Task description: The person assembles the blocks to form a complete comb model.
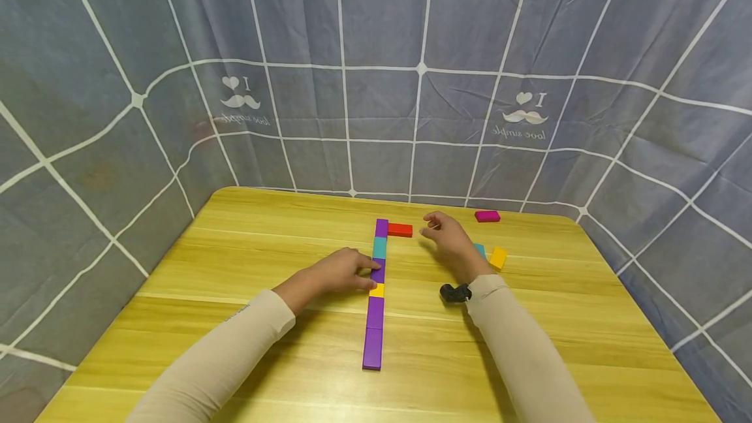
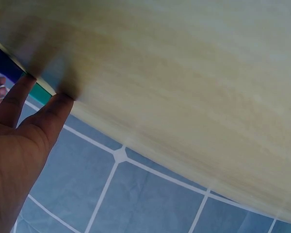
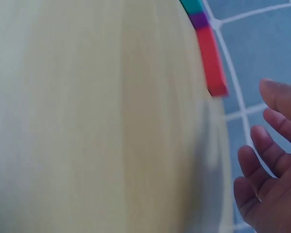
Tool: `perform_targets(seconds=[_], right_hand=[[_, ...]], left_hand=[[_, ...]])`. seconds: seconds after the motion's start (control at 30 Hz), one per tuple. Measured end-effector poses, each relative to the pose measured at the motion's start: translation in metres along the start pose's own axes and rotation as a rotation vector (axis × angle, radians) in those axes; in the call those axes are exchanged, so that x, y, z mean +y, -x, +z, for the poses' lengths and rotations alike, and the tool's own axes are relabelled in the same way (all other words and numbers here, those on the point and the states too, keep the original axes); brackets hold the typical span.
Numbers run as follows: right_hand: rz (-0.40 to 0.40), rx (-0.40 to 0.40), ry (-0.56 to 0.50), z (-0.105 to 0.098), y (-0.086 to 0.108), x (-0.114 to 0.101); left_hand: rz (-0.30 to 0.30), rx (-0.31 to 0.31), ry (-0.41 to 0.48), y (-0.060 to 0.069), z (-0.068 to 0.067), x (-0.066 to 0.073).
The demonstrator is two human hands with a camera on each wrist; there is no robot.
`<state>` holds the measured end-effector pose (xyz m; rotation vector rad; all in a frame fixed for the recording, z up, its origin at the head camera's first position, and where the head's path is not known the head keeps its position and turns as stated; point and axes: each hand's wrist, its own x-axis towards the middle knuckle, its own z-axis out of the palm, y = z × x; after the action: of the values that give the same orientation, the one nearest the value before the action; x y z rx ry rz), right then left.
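A straight row of flat blocks runs up the table: two purple blocks [image 1: 373, 331] nearest, then a yellow block [image 1: 377, 290], a dark purple block [image 1: 378, 271], a teal block [image 1: 379, 247] and a purple block [image 1: 382, 228] at the far end. A red block [image 1: 400, 230] extends rightward from that far end. My left hand [image 1: 339, 271] touches the row's left side, fingertips at the dark purple and yellow blocks. Just right of the red block, my right hand [image 1: 448, 238] hovers with loosely bent fingers [image 3: 266, 145] and holds nothing.
Beyond my right hand lies a magenta block [image 1: 487, 216]. A yellow block [image 1: 498, 258] and a partly hidden teal block [image 1: 480, 250] lie beside my right wrist, which wears a black device [image 1: 455, 293]. A grey gridded curtain [image 1: 382, 103] surrounds the wooden table [image 1: 264, 234].
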<state>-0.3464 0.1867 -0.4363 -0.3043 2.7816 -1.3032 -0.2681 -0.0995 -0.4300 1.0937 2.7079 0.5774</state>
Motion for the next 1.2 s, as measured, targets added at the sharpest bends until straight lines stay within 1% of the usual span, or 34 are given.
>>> perform_targets(seconds=[0.13, 0.23, 0.33, 0.47, 0.53, 0.73, 0.87, 1.0, 1.2], right_hand=[[-0.040, 0.000, 0.036, -0.024, 0.011, 0.008], [-0.043, 0.003, 0.033, -0.040, 0.022, 0.015], [-0.023, 0.009, 0.042, -0.053, 0.031, 0.021], [0.007, 0.027, 0.096, -0.066, 0.041, 0.030], [0.007, 0.027, 0.124, -0.071, 0.046, 0.035], [0.015, 0.036, 0.176, -0.083, 0.061, 0.048], [0.023, 0.040, 0.202, -0.087, 0.071, 0.055], [0.045, 0.038, 0.216, -0.087, 0.079, 0.060], [0.025, 0.027, 0.200, -0.082, 0.083, 0.068]], left_hand=[[-0.002, 0.000, 0.003, 0.000, -0.001, 0.002], [-0.013, -0.004, 0.000, 0.001, -0.001, 0.003], [-0.019, -0.005, 0.001, 0.002, -0.001, 0.002], [-0.009, -0.001, 0.010, 0.001, 0.000, 0.000], [-0.007, 0.000, 0.011, 0.000, 0.000, 0.000], [-0.014, 0.002, 0.014, -0.001, 0.001, 0.001], [-0.014, 0.003, 0.013, -0.001, 0.001, 0.002], [-0.017, 0.007, 0.009, -0.001, 0.001, 0.001], [-0.024, 0.003, 0.014, -0.002, 0.002, 0.001]])
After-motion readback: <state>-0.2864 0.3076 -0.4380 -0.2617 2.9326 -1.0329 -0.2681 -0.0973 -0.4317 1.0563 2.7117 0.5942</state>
